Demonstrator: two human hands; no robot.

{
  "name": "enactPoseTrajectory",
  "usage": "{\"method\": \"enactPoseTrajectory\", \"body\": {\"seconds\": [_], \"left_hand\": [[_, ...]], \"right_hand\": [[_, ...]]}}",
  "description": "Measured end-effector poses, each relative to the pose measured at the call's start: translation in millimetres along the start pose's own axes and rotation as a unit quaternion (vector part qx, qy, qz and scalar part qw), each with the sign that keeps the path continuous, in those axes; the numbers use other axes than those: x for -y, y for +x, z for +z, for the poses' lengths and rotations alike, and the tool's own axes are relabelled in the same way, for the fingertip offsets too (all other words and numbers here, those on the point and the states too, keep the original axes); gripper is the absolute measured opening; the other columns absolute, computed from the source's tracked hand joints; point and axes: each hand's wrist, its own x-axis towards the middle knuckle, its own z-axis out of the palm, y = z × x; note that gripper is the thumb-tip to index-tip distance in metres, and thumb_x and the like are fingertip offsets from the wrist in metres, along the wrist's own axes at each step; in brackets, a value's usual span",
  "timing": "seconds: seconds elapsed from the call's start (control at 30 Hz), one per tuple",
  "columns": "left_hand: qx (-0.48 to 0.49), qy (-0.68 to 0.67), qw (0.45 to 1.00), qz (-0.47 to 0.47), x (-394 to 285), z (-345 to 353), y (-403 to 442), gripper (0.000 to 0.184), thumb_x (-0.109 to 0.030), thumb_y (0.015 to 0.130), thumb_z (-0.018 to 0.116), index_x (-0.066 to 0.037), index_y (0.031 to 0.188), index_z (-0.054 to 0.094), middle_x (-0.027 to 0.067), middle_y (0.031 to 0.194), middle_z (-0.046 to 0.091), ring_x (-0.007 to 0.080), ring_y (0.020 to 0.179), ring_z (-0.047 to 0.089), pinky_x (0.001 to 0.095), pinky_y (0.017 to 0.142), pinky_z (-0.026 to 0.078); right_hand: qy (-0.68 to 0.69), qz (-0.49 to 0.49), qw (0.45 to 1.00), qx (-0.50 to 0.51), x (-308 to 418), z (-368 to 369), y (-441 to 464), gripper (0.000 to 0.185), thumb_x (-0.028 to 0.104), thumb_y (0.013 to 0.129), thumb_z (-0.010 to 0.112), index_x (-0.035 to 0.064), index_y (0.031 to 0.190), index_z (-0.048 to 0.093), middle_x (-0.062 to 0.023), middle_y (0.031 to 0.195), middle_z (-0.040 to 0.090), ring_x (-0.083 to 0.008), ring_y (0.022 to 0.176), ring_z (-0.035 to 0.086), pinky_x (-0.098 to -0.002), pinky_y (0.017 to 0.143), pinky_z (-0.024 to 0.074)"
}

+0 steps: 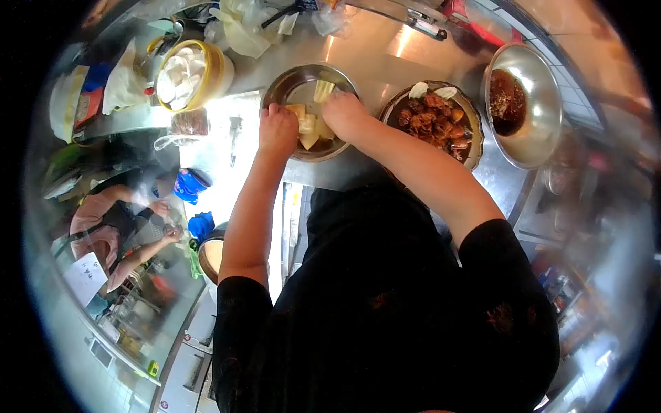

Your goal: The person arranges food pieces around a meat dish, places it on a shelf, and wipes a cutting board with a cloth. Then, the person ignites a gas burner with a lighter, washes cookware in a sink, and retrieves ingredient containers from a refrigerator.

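Observation:
A round steel bowl point(272, 91) holds several pale yellow, block-like pieces point(308, 126); their kind is unclear. My left hand point(279, 129) lies over the bowl's left side, fingers curled beside the pale pieces; whatever is under the fingertips is hidden. Across from it, my right hand point(343, 115) reaches over the right rim with its fingers bent and closed. A ridged pale yellow piece point(323, 91) shows right by the right fingers. The hand itself covers its grip. Under my right forearm stands a dark-rimmed dish of glossy brown braised chunks point(435, 118), with white slices on its far edge.
A large steel bowl point(544, 103) with dark sauce stands at the far right. Behind to the left is a yellow-rimmed tub point(219, 74) of white slices. Plastic bags point(244, 27) lie at the counter's back. Another person point(110, 220) works at the left.

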Motion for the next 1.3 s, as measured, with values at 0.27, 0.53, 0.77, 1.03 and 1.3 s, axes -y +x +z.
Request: {"method": "enactPoseTrajectory", "body": {"seconds": [0.27, 0.53, 0.77, 1.03, 1.3], "left_hand": [[-0.067, -0.049, 0.996, 0.019, 5, 4, -12, 0.011, -0.010, 0.078, 0.061, -0.006, 0.087, 0.066, 0.0117, 0.087, 0.068, 0.0284, 0.091, 0.061, 0.0412, 0.083, 0.046], [0.030, -0.046, 0.998, -0.008, 1, 11, -12, 0.027, -0.010, 0.087, 0.053, -0.009, 0.110, 0.065, 0.0124, 0.102, 0.072, 0.0323, 0.104, 0.061, 0.0465, 0.088, 0.046], [0.007, -0.223, 0.972, -0.079, -8, -11, -8, 0.010, -0.004, 0.082, 0.059, -0.002, 0.091, 0.059, 0.0228, 0.089, 0.065, 0.0414, 0.088, 0.064, 0.0516, 0.077, 0.051], [-0.107, -0.394, 0.911, 0.056, -108, -110, 36, 0.010, -0.010, 0.088, 0.062, -0.002, 0.093, 0.065, 0.0212, 0.091, 0.065, 0.0411, 0.087, 0.064, 0.0488, 0.076, 0.051], [-0.094, -0.245, 0.963, 0.062, -182, -64, 101, 0.009, -0.005, 0.084, 0.058, -0.003, 0.093, 0.059, 0.0212, 0.086, 0.066, 0.0400, 0.085, 0.066, 0.0494, 0.075, 0.053]], "right_hand": [[0.104, 0.041, 0.990, -0.086, -17, 17, -6, 0.015, 0.012, 0.085, 0.060, 0.0034, 0.093, 0.068, -0.0171, 0.096, 0.067, -0.0347, 0.084, 0.067, -0.0448, 0.074, 0.0555], [0.258, 0.252, 0.887, -0.288, -44, -68, -129, 0.026, 0.009, 0.085, 0.066, 0.0054, 0.110, 0.065, -0.0162, 0.094, 0.067, -0.0333, 0.084, 0.068, -0.0414, 0.077, 0.0563], [0.103, 0.359, 0.883, -0.284, -124, -62, -256, 0.025, 0.009, 0.082, 0.069, 0.0060, 0.107, 0.066, -0.0142, 0.098, 0.067, -0.0332, 0.089, 0.067, -0.0425, 0.080, 0.0552], [0.018, 0.307, 0.943, -0.128, -142, -81, -224, 0.023, 0.005, 0.089, 0.058, 0.0028, 0.110, 0.066, -0.0188, 0.103, 0.068, -0.0361, 0.097, 0.067, -0.0437, 0.083, 0.0554], [0.047, 0.379, 0.924, -0.026, -158, -62, -187, 0.022, 0.005, 0.092, 0.047, 0.0005, 0.112, 0.057, -0.0240, 0.107, 0.067, -0.0417, 0.099, 0.068, -0.0504, 0.083, 0.0556]]}}
